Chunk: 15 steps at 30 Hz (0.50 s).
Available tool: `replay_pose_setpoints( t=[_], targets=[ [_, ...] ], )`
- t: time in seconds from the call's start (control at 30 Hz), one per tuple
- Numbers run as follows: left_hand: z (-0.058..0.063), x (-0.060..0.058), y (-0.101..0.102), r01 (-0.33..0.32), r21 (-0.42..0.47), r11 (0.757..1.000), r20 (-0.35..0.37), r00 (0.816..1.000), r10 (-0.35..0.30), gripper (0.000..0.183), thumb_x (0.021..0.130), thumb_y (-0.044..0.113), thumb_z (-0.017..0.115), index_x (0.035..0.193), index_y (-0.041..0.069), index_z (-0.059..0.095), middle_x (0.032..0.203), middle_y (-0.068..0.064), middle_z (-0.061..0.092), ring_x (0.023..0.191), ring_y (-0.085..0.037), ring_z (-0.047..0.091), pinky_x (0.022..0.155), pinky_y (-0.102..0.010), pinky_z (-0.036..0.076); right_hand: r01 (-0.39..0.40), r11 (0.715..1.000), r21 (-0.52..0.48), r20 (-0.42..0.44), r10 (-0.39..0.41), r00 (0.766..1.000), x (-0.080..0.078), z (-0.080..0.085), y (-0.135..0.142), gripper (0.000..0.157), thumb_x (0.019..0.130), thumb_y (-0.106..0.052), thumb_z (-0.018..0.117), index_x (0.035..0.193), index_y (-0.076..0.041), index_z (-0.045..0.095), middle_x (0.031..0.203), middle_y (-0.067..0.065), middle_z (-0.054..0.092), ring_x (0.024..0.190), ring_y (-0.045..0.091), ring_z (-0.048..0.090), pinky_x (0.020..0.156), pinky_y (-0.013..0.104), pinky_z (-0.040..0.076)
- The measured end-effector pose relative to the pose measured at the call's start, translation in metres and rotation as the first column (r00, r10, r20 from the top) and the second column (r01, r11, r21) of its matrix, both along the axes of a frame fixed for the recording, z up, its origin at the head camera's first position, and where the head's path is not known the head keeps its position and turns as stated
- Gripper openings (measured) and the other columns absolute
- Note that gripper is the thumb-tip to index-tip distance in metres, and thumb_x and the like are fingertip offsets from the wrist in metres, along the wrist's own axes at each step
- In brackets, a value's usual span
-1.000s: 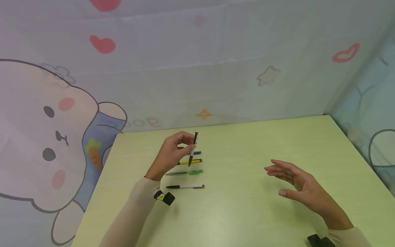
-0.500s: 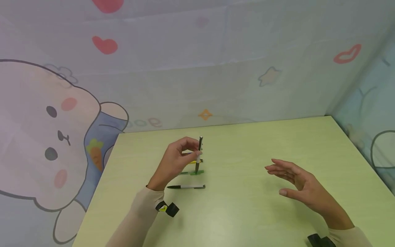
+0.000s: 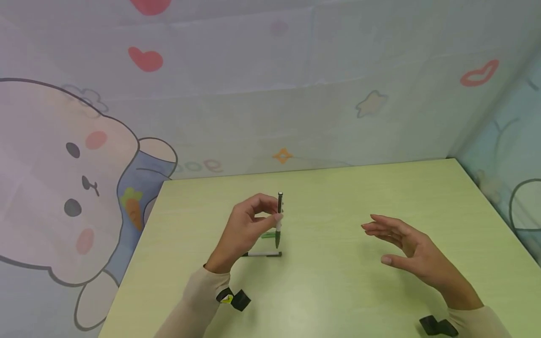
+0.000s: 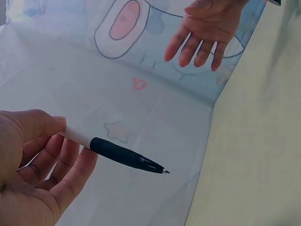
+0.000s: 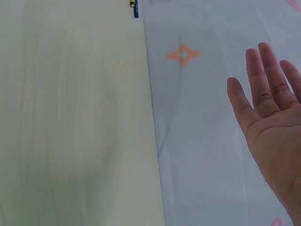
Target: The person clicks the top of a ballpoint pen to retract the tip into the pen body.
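My left hand (image 3: 247,230) pinches a ballpoint pen (image 3: 277,240) between thumb and fingers, above the table. The pen stands nearly upright, its tip pointing down. Up close in the left wrist view, this pen (image 4: 124,154) has a white barrel, a dark grip and a bare metal point. Below the hand lie a green pen (image 3: 268,234) and a white-and-black pen (image 3: 264,254), both partly covered by it. My right hand (image 3: 412,251) hovers at the right with fingers extended, touching nothing. Its palm (image 5: 277,132) and straight fingers show in the right wrist view.
A pale yellow-green table (image 3: 338,291) spreads under both hands. Ends of a yellow pen (image 5: 132,4) and a blue pen (image 5: 136,12) show at the right wrist view's top. Behind the table hangs a printed cloth (image 3: 253,117) with cartoon drawings.
My left hand has come nearer and a little to the right with the pen, which has turned more upright. It now hides the yellow and blue pens in the head view. My right hand barely moved.
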<state>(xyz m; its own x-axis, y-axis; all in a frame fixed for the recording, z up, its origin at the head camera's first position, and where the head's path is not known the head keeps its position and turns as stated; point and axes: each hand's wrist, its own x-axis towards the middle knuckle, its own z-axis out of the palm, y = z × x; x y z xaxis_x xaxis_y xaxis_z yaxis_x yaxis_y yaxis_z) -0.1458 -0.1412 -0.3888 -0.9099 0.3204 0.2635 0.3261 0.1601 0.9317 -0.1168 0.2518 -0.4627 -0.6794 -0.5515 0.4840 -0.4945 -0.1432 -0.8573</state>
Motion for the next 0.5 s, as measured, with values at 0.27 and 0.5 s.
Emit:
replay_pose_setpoints(
  t=[0.27,0.5],
  targets=[
    [0.0,0.013,0.008,0.006,0.031,1.0,0.059,0.998,-0.008,0.017,0.094,0.011,0.074,0.11,0.008,0.069,0.103,-0.006,0.068,0.097,-0.024,0.065,0.085,-0.037,0.061,0.009,1.0,0.015,0.007,-0.01,1.0,0.0,0.002,-0.001,0.079,0.082,0.03,0.059,0.152,0.015,0.025,0.147,0.031,0.046,0.138,0.025,0.049,0.107,0.021,0.044],
    [-0.002,0.021,0.016,0.018,0.064,0.998,0.099,0.995,-0.024,0.017,0.094,0.012,0.075,0.109,0.011,0.069,0.104,-0.008,0.068,0.098,-0.025,0.065,0.083,-0.04,0.061,0.042,0.999,0.028,-0.003,-0.042,0.999,0.0,0.006,-0.004,0.079,0.082,0.028,0.061,0.151,0.014,0.027,0.146,0.03,0.048,0.137,0.024,0.05,0.105,0.021,0.046]
  ],
)
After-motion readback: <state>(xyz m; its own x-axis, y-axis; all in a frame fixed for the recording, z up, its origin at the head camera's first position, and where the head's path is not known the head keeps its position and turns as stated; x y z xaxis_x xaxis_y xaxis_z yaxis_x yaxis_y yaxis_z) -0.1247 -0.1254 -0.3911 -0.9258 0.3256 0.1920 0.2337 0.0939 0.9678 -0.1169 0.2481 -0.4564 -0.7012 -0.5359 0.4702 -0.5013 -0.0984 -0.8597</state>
